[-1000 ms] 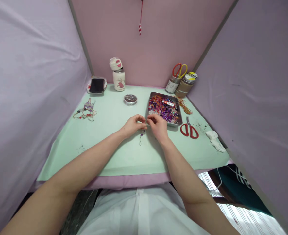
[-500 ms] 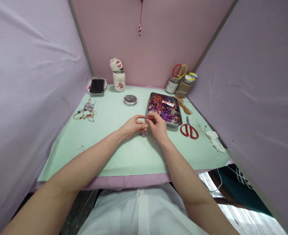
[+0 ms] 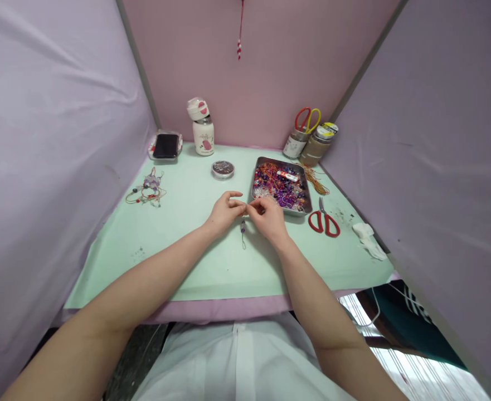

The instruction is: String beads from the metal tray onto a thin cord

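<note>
Over the middle of the table my left hand [image 3: 225, 213] and my right hand [image 3: 268, 216] meet fingertip to fingertip. Both are closed in a pinch on a beaded cord [image 3: 242, 227], which hangs down between them. Purple and clear beads show on it, with a thin loop at its lower end. Its upper part is hidden by the fingers. Just beyond my right hand lies a metal tray [image 3: 311, 207] full of purple, red and clear beads and strings, with a small red-and-white tube [image 3: 287, 176] on top.
Red-handled scissors [image 3: 324, 223] lie right of the tray, near crumpled white tissue [image 3: 369, 240]. Behind stand a jar with scissors [image 3: 294, 146], a lidded jar [image 3: 315, 147] and a white bottle [image 3: 204, 138]. A round tin [image 3: 222, 169], phone [image 3: 165, 146] and beaded strings [image 3: 147, 192] are left.
The beaded cord now hangs lower and straighter below my fingers, its loop in sight. My hands have drawn together, with the left fingers closing into a pinch.
</note>
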`<control>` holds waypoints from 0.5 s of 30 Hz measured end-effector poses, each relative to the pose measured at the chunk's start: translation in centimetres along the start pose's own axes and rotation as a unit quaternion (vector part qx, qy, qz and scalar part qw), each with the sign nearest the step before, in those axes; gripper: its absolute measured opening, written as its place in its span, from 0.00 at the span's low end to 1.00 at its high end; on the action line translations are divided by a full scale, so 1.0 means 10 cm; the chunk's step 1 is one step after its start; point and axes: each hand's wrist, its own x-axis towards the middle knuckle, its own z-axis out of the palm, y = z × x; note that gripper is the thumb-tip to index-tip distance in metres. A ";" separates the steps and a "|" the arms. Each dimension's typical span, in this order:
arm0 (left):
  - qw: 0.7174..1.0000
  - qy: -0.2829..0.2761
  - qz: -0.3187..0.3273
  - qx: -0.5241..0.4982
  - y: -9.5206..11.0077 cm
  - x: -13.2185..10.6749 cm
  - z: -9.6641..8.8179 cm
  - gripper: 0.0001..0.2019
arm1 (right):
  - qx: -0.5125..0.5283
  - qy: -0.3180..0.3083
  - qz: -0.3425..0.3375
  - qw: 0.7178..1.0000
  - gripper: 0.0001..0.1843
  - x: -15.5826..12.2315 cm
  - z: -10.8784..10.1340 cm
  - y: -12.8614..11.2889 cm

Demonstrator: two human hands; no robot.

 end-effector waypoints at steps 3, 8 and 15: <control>0.999 0.000 0.029 0.046 -0.02 0.00 0.00 0.19 | 0.008 -0.012 0.013 1.000 0.08 0.00 0.02 0.03; 0.995 0.000 0.046 0.087 -0.04 0.01 -0.02 0.19 | 0.018 -0.020 0.023 0.999 0.09 0.02 0.02 0.07; 0.996 0.008 0.035 0.077 0.01 -0.01 0.01 0.16 | 0.105 -0.046 0.091 0.989 0.10 0.02 0.03 0.06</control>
